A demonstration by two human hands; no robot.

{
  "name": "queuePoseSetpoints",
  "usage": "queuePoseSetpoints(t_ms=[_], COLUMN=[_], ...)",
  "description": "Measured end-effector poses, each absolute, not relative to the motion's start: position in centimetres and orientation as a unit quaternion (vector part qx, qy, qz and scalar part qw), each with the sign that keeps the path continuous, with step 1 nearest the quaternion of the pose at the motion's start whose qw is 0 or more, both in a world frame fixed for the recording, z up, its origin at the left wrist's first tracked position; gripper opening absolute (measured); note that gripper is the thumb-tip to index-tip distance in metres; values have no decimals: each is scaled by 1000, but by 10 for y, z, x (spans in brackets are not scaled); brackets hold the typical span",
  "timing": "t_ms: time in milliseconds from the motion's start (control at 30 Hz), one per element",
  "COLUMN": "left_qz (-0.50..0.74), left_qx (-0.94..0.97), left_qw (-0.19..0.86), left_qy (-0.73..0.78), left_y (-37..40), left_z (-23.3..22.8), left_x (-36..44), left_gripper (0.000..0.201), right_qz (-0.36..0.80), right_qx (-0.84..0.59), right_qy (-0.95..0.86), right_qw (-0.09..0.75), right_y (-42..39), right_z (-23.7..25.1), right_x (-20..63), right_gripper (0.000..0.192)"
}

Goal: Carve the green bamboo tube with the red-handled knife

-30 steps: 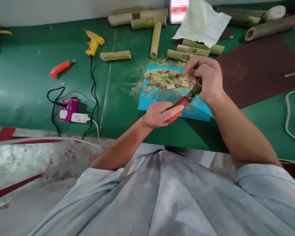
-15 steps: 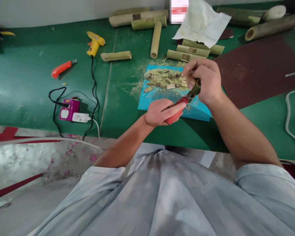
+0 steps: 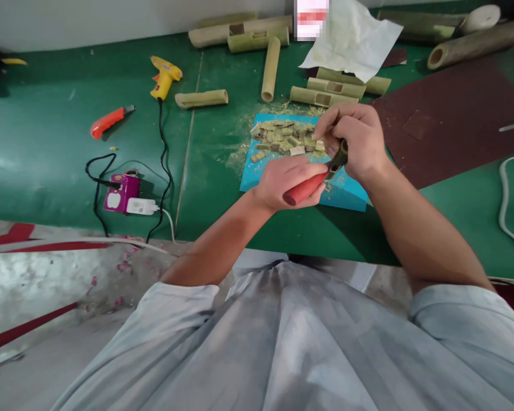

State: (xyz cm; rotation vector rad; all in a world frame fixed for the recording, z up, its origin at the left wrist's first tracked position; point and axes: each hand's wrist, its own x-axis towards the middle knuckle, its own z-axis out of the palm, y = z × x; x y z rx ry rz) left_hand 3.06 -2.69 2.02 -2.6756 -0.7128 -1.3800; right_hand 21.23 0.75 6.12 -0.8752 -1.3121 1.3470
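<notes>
My left hand is wrapped round a red-handled knife, the butt of its handle pointing back at me. The knife's dark front end meets a short green bamboo tube with a notch cut in its side. That tube is gripped in my right hand, fingers curled about its upper part. Exactly where the blade touches is hard to see. Below both hands lies a blue sheet, heaped with small bamboo chips and sawdust.
Notched bamboo tubes lie behind my hands, beside crumpled white paper. A brown board covers the right side. To the left are a yellow glue gun, an orange cutter and a purple power block with cords.
My left hand has rolled and risen slightly, so the red handle's butt now faces me more. The right hand and bamboo tube stay nearly in place.
</notes>
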Motion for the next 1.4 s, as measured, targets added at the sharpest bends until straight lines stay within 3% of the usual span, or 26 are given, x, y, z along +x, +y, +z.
queuePoseSetpoints(t_ms=[367, 800, 1100, 1400], left_qz=[-454, -445, -419, -427], left_qx=[-813, -825, -875, -819], left_qw=[-174, -180, -32, -197], left_qy=[-320, -298, -241, -328], left_y=[-29, -20, -29, -23], left_z=[28, 30, 21, 39], left_x=[32, 28, 21, 28], left_gripper=[25, 23, 26, 27], right_qz=[544, 543, 552, 562], right_qx=[-389, -398, -385, -379], right_qy=[-563, -546, -538, -539], right_qw=[485, 499, 509, 500], right_y=[8, 6, 6, 6], right_z=[62, 65, 66, 67], right_x=[213, 209, 210, 212], right_gripper=[21, 16, 18, 19])
